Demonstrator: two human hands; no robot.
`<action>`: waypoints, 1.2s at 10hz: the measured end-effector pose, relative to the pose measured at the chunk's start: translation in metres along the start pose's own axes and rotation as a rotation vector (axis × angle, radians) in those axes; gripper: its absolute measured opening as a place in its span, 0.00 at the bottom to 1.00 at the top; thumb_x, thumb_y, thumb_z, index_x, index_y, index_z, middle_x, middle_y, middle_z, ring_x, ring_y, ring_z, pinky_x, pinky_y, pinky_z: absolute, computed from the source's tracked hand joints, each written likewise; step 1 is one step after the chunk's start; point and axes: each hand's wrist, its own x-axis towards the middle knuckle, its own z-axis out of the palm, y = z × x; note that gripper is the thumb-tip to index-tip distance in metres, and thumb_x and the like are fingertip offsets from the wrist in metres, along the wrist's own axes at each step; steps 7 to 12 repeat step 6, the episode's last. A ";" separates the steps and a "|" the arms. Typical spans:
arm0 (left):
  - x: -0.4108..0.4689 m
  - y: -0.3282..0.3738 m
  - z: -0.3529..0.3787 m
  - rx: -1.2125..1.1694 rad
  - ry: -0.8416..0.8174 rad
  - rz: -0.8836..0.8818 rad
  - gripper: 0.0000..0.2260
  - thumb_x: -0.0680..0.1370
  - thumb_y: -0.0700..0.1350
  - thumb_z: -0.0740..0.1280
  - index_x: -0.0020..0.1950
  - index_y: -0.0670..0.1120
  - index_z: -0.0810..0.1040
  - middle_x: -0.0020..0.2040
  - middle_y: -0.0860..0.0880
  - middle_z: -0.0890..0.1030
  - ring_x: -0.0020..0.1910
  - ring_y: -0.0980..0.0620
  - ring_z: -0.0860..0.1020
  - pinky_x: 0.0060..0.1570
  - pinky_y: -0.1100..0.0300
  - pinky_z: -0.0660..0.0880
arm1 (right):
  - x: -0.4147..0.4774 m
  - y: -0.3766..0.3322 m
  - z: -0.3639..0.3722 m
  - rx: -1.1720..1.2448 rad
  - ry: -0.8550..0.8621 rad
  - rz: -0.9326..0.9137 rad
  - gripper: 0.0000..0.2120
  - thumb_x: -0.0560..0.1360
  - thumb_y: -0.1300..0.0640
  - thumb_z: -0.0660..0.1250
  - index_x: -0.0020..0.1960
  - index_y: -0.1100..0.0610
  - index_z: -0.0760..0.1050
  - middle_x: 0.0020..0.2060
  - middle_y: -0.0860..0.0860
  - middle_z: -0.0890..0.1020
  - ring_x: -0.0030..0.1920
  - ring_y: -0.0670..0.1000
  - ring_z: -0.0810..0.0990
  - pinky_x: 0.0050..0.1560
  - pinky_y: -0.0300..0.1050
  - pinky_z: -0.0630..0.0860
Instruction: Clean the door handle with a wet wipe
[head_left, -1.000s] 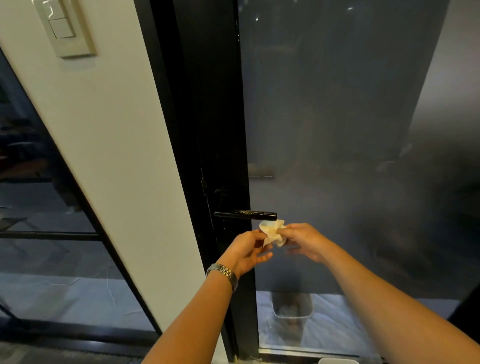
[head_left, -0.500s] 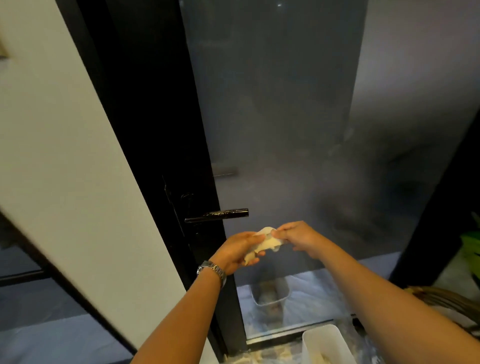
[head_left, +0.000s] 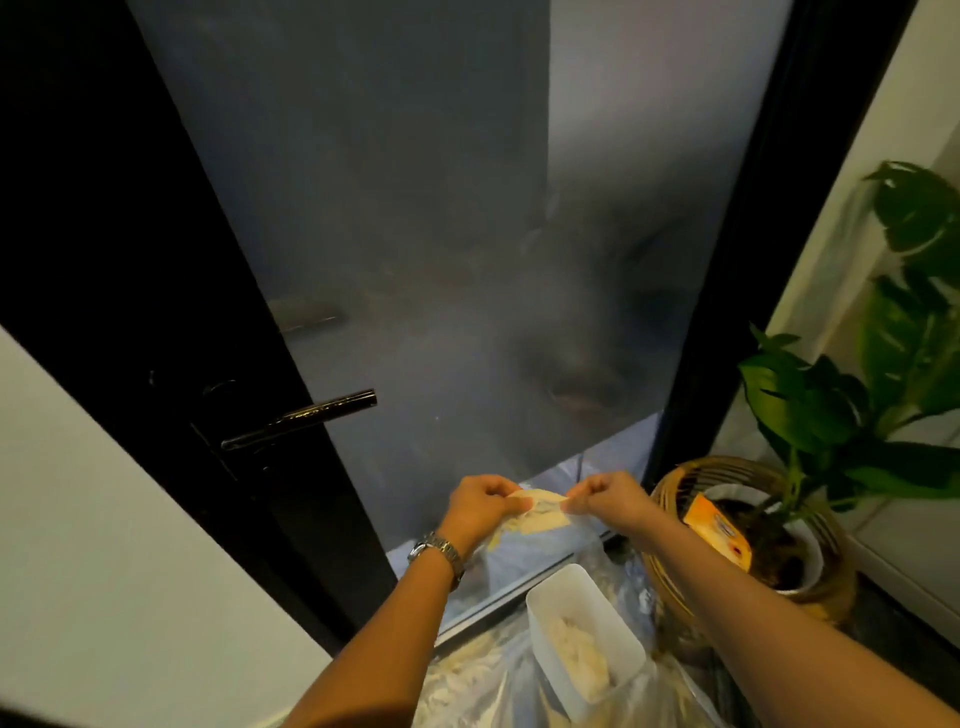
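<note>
A black lever door handle (head_left: 304, 418) sticks out from the dark door frame at the left. Below and to its right, my left hand (head_left: 480, 506) and my right hand (head_left: 605, 496) pinch the two ends of a pale wet wipe (head_left: 535, 514), which is stretched flat between them. Both hands are well away from the handle. A metal watch sits on my left wrist.
The frosted glass door (head_left: 441, 234) fills the middle. On the floor stand a white bin (head_left: 623, 629) with crumpled wipes, a clear plastic bag beside it, and a wicker pot (head_left: 675, 488) with a green plant (head_left: 831, 395) and an orange packet (head_left: 719, 530).
My view swung right and down. The hands dropped away from the handle and pulled the crumpled wipe out flat between them.
</note>
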 end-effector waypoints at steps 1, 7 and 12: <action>0.014 -0.002 0.028 0.090 -0.040 0.011 0.03 0.70 0.37 0.71 0.39 0.44 0.82 0.37 0.44 0.80 0.38 0.50 0.77 0.41 0.61 0.76 | 0.002 0.021 -0.012 0.014 -0.001 0.075 0.06 0.67 0.69 0.74 0.38 0.63 0.77 0.26 0.46 0.79 0.30 0.44 0.77 0.31 0.30 0.72; 0.080 -0.054 0.145 0.267 -0.102 -0.192 0.09 0.70 0.36 0.68 0.49 0.41 0.80 0.45 0.42 0.80 0.36 0.51 0.76 0.30 0.65 0.73 | 0.025 0.099 -0.050 0.012 -0.064 0.248 0.07 0.73 0.64 0.68 0.49 0.65 0.80 0.42 0.55 0.78 0.45 0.49 0.75 0.46 0.40 0.71; 0.080 -0.054 0.145 0.267 -0.102 -0.192 0.09 0.70 0.36 0.68 0.49 0.41 0.80 0.45 0.42 0.80 0.36 0.51 0.76 0.30 0.65 0.73 | 0.025 0.099 -0.050 0.012 -0.064 0.248 0.07 0.73 0.64 0.68 0.49 0.65 0.80 0.42 0.55 0.78 0.45 0.49 0.75 0.46 0.40 0.71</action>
